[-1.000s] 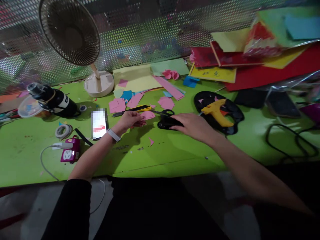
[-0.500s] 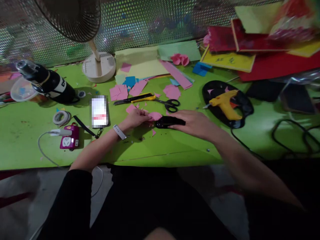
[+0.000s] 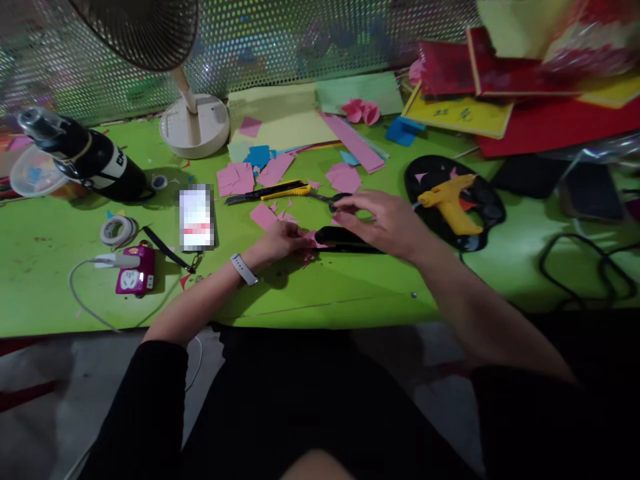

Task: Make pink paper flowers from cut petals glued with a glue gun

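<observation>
My left hand point(image 3: 283, 241) pinches a small pink paper piece point(image 3: 311, 238) against the left end of a black stapler point(image 3: 325, 237), which lies on the green table. Above the stapler is my right hand point(image 3: 383, 223), its thumb and index finger apart at the handle loops of the black scissors point(image 3: 340, 198). The fingers partly cover those loops; no firm grip shows. A yellow box cutter point(image 3: 285, 191) lies left of the scissors. Cut pink paper pieces point(image 3: 235, 179) are scattered behind my left hand.
A yellow glue gun point(image 3: 453, 203) rests on a black tray point(image 3: 493, 217) at right. On the left are a phone point(image 3: 196, 217), a tape roll point(image 3: 117, 230), a purple plug adapter point(image 3: 136, 270) and a black bottle point(image 3: 100, 160). A fan point(image 3: 195, 127) stands behind.
My right hand has let go of the stapler and moved up to the scissors' handles. My left hand stays at the stapler's end with the pink paper. The view has shifted slightly.
</observation>
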A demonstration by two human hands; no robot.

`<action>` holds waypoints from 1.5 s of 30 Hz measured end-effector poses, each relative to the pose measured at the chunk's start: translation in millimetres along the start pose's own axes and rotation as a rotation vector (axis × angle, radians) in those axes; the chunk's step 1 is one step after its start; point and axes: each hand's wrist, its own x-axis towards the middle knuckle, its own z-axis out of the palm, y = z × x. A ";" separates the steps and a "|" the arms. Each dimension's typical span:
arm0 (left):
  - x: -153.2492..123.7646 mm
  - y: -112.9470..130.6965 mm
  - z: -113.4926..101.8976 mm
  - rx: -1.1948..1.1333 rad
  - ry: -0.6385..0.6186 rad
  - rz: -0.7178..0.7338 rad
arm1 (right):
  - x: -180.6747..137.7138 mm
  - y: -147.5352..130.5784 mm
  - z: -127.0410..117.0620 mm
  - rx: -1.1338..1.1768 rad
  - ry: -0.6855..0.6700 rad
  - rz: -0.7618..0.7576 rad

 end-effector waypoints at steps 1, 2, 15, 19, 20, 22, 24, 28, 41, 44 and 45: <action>1.0 -0.6 0.1 0.000 -0.009 0.017 | 8.1 -3.2 1.9 0.021 0.021 0.007; 2.0 -1.3 0.1 -0.002 -0.012 0.035 | 16.7 -6.4 5.0 0.031 0.039 0.016; 11.0 -6.7 -8.4 0.072 0.015 0.030 | 66.3 -5.8 56.4 -0.171 -0.215 0.054; 13.5 -9.5 -8.8 0.096 0.028 0.047 | 65.9 -7.6 58.6 -0.206 -0.222 0.070; 14.1 -10.3 -9.0 0.104 0.032 0.050 | 66.0 -8.3 58.6 -0.212 -0.224 0.079; 15.0 -11.5 -9.5 0.120 0.036 0.047 | 66.4 -8.9 58.7 -0.212 -0.222 0.084; 15.2 -12.0 -9.7 0.132 0.031 0.043 | 66.7 -8.2 59.2 -0.201 -0.212 0.074; 14.7 -11.5 -9.7 0.134 0.034 0.046 | 67.4 -6.4 60.0 -0.195 -0.218 0.073; 9.5 -3.8 -9.2 0.122 0.029 0.030 | 67.1 -1.5 65.7 -0.151 -0.199 0.044; 9.3 -2.5 -8.5 0.120 0.024 0.019 | 67.9 -0.8 65.8 -0.154 -0.213 0.035; 9.6 -2.4 -8.5 0.115 0.020 0.015 | 68.3 -1.0 65.3 -0.160 -0.223 0.038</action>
